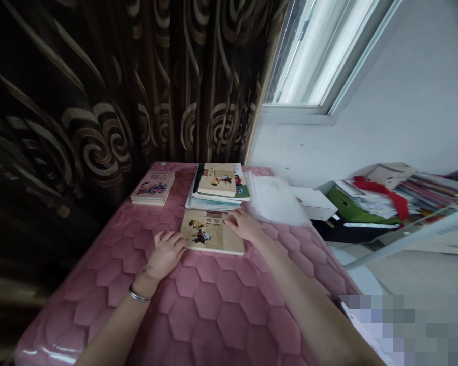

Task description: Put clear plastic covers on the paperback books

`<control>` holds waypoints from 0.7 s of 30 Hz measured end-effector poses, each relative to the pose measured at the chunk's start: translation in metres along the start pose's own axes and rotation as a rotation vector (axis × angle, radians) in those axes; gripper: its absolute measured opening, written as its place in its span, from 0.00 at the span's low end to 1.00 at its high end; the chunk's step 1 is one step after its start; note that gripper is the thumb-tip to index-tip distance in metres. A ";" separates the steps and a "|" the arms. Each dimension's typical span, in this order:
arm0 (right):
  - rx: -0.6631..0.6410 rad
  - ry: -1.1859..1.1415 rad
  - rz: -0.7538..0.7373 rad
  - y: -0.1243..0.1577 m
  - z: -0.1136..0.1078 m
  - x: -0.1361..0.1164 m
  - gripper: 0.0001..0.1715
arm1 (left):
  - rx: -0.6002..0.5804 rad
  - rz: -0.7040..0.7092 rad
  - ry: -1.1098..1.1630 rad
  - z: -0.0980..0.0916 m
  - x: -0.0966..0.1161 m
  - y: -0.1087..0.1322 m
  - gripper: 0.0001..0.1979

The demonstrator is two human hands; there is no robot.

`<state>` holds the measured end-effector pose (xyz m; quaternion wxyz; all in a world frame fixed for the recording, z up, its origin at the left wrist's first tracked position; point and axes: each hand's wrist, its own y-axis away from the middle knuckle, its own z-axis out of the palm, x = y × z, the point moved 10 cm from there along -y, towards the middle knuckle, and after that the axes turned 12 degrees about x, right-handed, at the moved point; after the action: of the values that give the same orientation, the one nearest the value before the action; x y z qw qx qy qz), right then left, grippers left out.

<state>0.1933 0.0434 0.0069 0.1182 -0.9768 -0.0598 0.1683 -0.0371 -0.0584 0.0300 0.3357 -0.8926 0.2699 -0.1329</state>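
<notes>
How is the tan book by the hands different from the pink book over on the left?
The tan book has a tan cover, while the pink book has a pale pink one.
The tan book lies on the padded pink surface; the pink book tops a small pile.
The left hand and right hand touch the tan book; neither touches the pink book.
Both lie flat, with cover pictures.

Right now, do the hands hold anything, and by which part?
The left hand touches the nearest tan illustrated book at the left edge, right hand at upper right; grip unclear.

Dark patterned curtain beside bright window
</notes>
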 end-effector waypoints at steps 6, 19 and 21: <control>-0.049 0.020 0.027 -0.016 0.011 -0.001 0.22 | -0.001 0.041 -0.049 0.001 0.004 0.002 0.05; -0.163 -0.231 0.154 -0.025 0.010 0.008 0.19 | 0.008 0.033 -0.047 0.002 0.000 0.003 0.05; -0.152 -0.281 0.169 -0.027 0.009 0.010 0.17 | 0.006 0.026 -0.044 0.002 0.000 0.003 0.05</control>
<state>0.1972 0.0729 0.0020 0.0200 -0.9514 -0.0057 0.3074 -0.0375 -0.0595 0.0267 0.3461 -0.8907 0.2735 -0.1099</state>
